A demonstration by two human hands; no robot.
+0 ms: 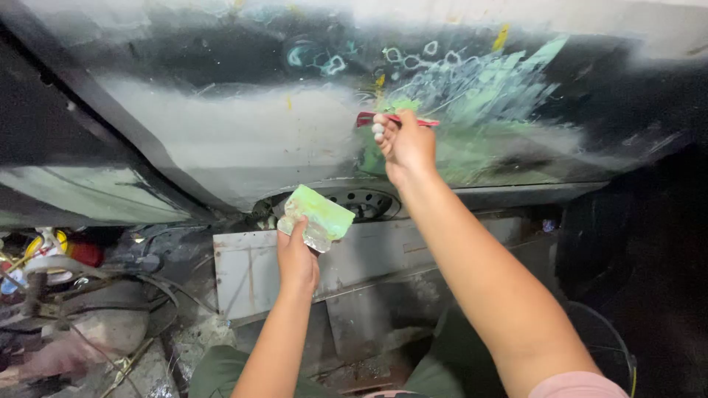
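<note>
My right hand [405, 144] grips a red flat spreader [367, 118] and presses its edge against a dark car body panel [243, 133], at a patch of green filler [487, 96] with white scribbled marks. Lower down, my left hand [296, 258] holds a flat board smeared with green filler [318, 215], tilted up, a little away from the panel. Both forearms reach forward from the bottom of the view.
A wheel with a holed steel rim [361, 200] sits under the panel's arch. A grey metal sheet [251, 269] leans below it. Tools, cables and a red and yellow object [63, 250] lie at the left. Black cloth [634, 250] hangs at the right.
</note>
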